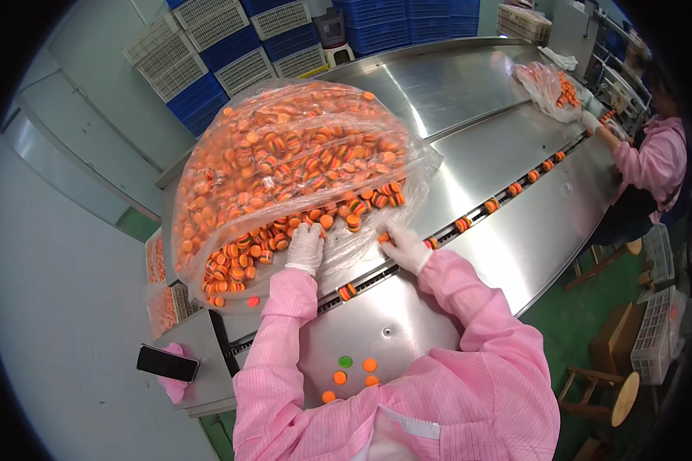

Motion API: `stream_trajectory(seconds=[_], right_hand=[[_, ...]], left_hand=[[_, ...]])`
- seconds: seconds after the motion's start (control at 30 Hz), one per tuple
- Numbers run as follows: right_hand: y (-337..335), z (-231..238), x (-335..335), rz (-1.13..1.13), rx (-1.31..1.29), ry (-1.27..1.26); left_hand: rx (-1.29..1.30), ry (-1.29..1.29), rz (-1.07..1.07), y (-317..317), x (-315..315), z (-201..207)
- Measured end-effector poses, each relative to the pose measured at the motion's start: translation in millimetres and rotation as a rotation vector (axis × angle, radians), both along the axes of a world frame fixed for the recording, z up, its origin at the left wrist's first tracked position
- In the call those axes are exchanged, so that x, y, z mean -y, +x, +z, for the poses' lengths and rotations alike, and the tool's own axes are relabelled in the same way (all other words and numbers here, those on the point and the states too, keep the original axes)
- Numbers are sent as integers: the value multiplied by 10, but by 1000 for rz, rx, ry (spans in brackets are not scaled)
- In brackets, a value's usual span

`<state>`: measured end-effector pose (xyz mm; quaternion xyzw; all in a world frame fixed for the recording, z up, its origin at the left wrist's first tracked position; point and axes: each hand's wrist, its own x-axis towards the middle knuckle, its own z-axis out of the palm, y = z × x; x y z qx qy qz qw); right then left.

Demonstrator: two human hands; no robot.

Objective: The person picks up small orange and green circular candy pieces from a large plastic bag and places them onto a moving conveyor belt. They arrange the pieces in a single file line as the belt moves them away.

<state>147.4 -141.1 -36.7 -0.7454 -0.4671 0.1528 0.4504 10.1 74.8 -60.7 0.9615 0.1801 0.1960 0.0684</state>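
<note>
The table holds two bags, four orange discs, one green disc.

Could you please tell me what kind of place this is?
Probably a food factory, perhaps for sweets: a narrow conveyor holds spaced striped pieces, a big clear bag of them lies on the steel table, and crates are stacked behind.

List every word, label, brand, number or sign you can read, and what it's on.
None can be read.
Clear plastic bag: no legible print.
Striped candies: no lettering visible.
Black flat device: no readable text.
Stacked crates: any marking is too small to read.
</note>
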Motion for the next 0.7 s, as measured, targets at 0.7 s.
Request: stream_trajectory(seconds=[0.7], right_hand=[[854,-224,8,-254,396,72]], left_hand=[[-503,-256,-266,-743,701,231]])
